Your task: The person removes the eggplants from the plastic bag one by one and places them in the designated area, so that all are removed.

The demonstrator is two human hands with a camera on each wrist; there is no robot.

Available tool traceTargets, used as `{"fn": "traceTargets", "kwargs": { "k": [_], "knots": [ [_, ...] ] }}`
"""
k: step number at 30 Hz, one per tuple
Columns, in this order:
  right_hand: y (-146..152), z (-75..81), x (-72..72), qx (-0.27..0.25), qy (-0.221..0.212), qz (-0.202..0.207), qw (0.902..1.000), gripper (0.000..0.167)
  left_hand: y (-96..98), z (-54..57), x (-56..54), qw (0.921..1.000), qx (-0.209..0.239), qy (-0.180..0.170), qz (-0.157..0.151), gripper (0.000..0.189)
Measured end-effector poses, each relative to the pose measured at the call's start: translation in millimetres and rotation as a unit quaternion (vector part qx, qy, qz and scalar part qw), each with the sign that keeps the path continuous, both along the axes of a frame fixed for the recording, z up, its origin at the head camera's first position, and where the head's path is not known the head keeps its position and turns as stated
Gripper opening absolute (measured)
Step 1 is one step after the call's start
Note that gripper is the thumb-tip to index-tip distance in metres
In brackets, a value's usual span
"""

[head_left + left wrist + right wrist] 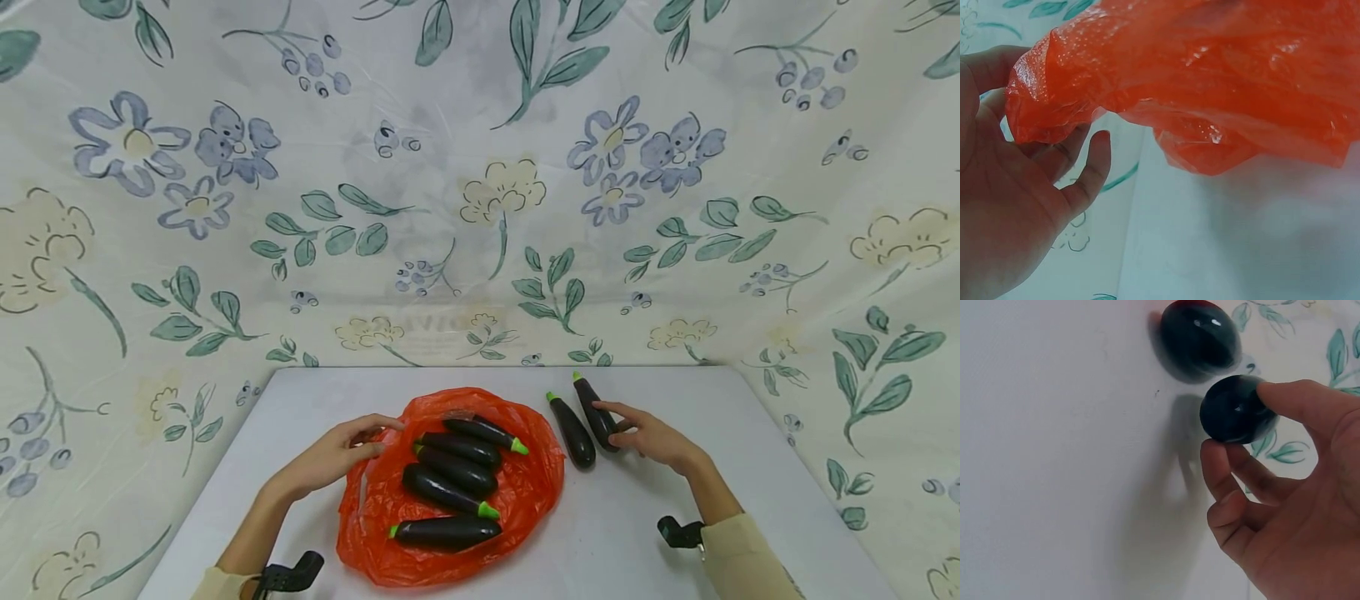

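Observation:
An open red plastic bag (525, 500) lies spread on the table, with several dark eggplants (446, 533) with green stem ends in it. My left hand (341, 450) is at the bag's left rim. In the left wrist view the red plastic (1054, 87) sits between its thumb and fingers, which hide partly behind it. To the right of the bag lie two more eggplants side by side. My right hand (652, 437) pinches the rightmost eggplant (1232, 412) near its thick end, thumb on one side and fingertips on the other. The neighbouring eggplant (573, 433) lies just left of it.
The white table (630, 542) ends at the back against a floral cloth (450, 250), which also hangs on both sides. Black wrist cameras sit on both wrists, one (292, 573) at the left and one (680, 532) at the right.

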State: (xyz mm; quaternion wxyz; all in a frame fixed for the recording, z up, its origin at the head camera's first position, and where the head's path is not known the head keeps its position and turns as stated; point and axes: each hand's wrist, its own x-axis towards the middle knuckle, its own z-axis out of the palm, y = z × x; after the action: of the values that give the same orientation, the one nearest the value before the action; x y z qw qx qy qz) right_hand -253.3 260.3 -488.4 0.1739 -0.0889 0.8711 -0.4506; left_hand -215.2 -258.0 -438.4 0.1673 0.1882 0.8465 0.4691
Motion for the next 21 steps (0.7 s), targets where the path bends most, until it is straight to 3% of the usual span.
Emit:
{"fn": "traceTargets", "kwargs": {
  "k": [10, 21],
  "knots": [
    [-2.2, -4.6, -0.9, 0.029, -0.021, -0.004, 0.9994, 0.059, -0.3, 0.2, 0.8, 1.0, -0.005, -0.006, 0.002, 0.038],
    [-1.6, -6.6, -2.8, 0.022, -0.027, -0.005, 0.9994, 0.053, -1.2, -3.9, -1.5, 1.0, -0.002, -0.009, -0.001, 0.038]
  ]
}}
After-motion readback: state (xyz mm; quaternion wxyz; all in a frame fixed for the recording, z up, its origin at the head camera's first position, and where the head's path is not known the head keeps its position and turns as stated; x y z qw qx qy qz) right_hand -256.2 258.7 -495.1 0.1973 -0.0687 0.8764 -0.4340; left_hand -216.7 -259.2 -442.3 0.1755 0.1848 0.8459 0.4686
